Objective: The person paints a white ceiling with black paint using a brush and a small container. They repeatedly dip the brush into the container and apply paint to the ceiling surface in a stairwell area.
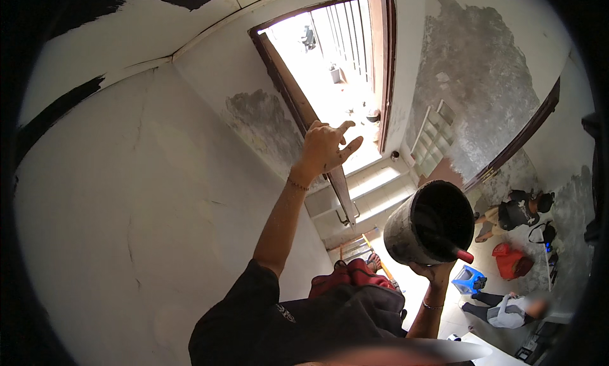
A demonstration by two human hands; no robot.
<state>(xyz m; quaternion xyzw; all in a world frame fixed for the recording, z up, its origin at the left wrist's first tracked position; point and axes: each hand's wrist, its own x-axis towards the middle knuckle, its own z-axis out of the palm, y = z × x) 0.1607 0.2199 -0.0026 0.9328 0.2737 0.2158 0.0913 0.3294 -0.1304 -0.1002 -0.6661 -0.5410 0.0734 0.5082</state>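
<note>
Grey bucket (401, 232) | held from below by right hand (434, 272) | left hand (327, 148) empty, half-uncurled, apart leftward

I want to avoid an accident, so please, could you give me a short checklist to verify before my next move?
1. Bucket held: ok, right hand at its near side.
2. Red-handled tool in the bucket: ok, handle over the rim.
3. Left hand free: ok, raised, nothing in it.
4. Feet firmly supported: cannot tell, support mostly hidden.
5. Bucket's fill level: cannot tell, inside too dark.
6. Nobody else around: not ok, one person in a dark top, another in a light top.
</note>
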